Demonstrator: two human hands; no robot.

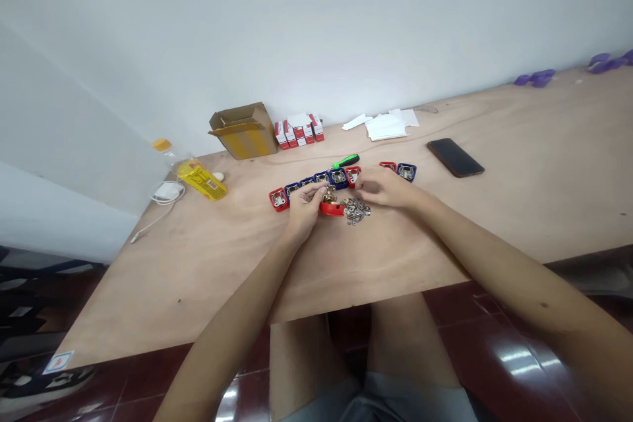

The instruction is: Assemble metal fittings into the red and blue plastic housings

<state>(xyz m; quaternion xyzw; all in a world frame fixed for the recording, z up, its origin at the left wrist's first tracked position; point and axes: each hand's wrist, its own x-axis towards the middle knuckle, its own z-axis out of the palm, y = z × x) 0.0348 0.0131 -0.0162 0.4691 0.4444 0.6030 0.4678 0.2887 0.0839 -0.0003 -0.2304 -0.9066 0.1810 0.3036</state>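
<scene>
My left hand [303, 210] is closed on a small red casing [332, 209] with brass and silver metal parts on top, at the middle of the table. Just right of it lies a loose pile of small metal pieces [357, 211]. Above this pile, my right hand [383, 186] has its fingertips pinched together; whatever they hold is too small to make out. A row of red and blue casings with metal fittings, including a blue casing [339, 177], runs behind my hands. My right hand partly hides the row. Beyond it are another red casing [388, 166] and a blue casing [407, 172].
A green and black screwdriver [346, 161] lies behind the row. Farther back stand an open cardboard box [247, 138], small red-and-white boxes [299, 133] and white papers [388, 126]. A phone [455, 157] is at right; a yellow-labelled bottle [202, 179] and white charger [169, 192] lie left.
</scene>
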